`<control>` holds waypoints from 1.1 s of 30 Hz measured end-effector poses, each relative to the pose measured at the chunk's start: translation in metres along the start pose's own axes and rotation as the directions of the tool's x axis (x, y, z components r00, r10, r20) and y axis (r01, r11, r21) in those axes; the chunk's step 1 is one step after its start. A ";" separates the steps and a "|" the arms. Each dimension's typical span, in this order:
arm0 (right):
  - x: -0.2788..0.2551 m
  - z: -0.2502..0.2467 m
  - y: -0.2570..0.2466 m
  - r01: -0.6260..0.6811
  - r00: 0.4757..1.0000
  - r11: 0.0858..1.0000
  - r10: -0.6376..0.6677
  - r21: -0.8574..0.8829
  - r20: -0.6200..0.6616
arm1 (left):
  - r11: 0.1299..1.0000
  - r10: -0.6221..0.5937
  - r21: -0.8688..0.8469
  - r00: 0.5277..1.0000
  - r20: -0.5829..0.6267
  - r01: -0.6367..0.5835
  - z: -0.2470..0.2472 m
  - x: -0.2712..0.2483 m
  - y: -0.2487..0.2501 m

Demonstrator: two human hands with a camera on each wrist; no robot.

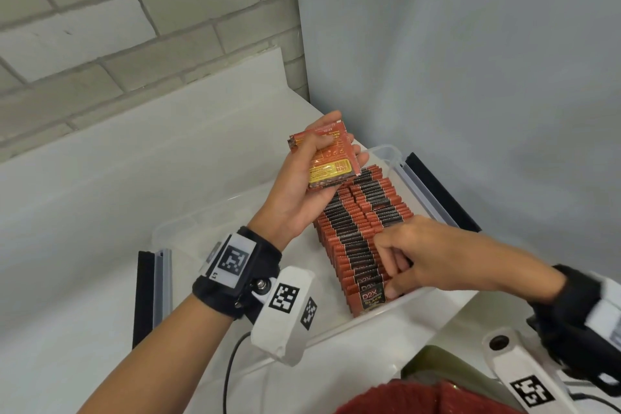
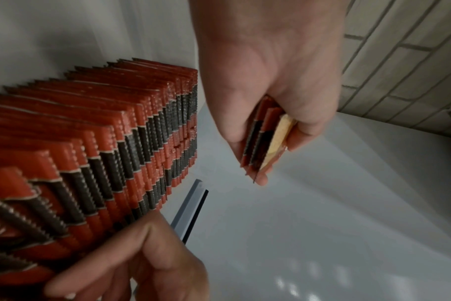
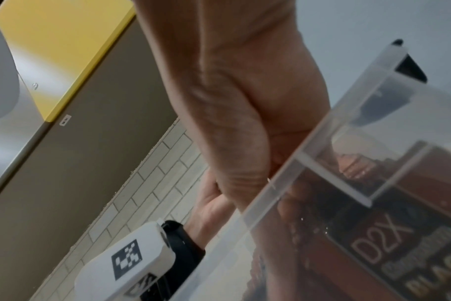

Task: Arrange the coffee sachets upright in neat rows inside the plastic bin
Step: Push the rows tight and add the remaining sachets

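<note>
A clear plastic bin (image 1: 201, 222) holds two long rows of red-and-black coffee sachets (image 1: 363, 228) standing upright along its right side. My left hand (image 1: 331, 144) hovers above the far end of the rows and grips a small stack of sachets (image 1: 331, 168), yellow label facing up. In the left wrist view that hand (image 2: 265, 158) pinches the stack (image 2: 277, 134) beside the rows (image 2: 103, 152). My right hand (image 1: 389, 269) reaches into the near end of the rows, fingers curled between sachets and thumb on the front "D2X" sachet (image 1: 371, 296). Seen from the right wrist, that sachet (image 3: 399, 254) shows through the bin wall (image 3: 322, 163).
The bin sits on a white counter (image 1: 100, 212) in a corner, with a brick wall (image 1: 100, 27) behind and a plain wall (image 1: 470, 60) to the right. Black-and-grey lid clips (image 1: 151, 292) (image 1: 433, 191) stick out at the bin's ends. The bin's left half (image 1: 235, 212) holds no sachets.
</note>
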State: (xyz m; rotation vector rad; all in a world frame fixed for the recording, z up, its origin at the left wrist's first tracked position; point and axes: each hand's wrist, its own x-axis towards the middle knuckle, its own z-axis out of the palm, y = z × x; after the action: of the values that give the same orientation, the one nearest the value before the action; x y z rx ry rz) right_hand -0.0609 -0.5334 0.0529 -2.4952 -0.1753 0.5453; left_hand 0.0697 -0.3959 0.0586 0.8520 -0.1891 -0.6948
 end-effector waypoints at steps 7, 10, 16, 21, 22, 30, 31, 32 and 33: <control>0.000 -0.026 -0.006 0.041 0.968 0.934 0.051 0.355 -0.245 | 0.997 -0.018 0.082 0.997 0.070 0.012 0.000 0.000 -0.001; 0.006 -0.030 -0.005 0.120 0.900 0.818 0.150 0.562 -0.410 | 0.996 -0.022 0.089 0.994 0.107 0.013 0.000 -0.001 -0.002; 0.014 -0.030 -0.006 0.182 0.846 0.691 0.252 0.699 -0.469 | 0.992 -0.036 0.128 0.988 0.148 0.017 -0.001 -0.002 -0.004; 0.010 -0.031 -0.005 0.222 0.828 0.699 0.233 0.680 -0.510 | 0.988 -0.089 0.136 0.992 0.094 0.076 0.003 -0.003 -0.004; 0.009 -0.033 -0.006 0.247 0.810 0.709 0.224 0.661 -0.542 | 0.983 -0.122 0.150 0.988 0.091 0.108 0.004 -0.003 -0.003; 0.003 -0.040 -0.009 0.453 0.605 0.796 0.056 0.402 -0.794 | 0.965 -0.245 0.122 0.966 0.088 0.233 0.001 -0.001 -0.003; 0.003 -0.039 -0.007 0.459 0.594 0.811 0.023 0.362 -0.804 | 0.964 -0.247 0.126 0.964 0.096 0.234 0.001 -0.001 -0.003; 0.004 -0.037 -0.006 0.466 0.587 0.823 -0.012 0.326 -0.809 | 0.964 -0.249 0.129 0.962 0.110 0.235 0.002 -0.002 -0.003; 0.005 -0.035 -0.004 0.475 0.586 0.827 -0.042 0.301 -0.809 | 0.964 -0.250 0.129 0.960 0.125 0.234 0.002 -0.002 -0.004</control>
State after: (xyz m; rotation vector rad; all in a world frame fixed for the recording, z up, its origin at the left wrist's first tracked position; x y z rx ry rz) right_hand -0.0415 -0.5471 0.0796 -1.9080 -0.0542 -0.6020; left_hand 0.0654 -0.3975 0.0575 0.9451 -0.2549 -0.9826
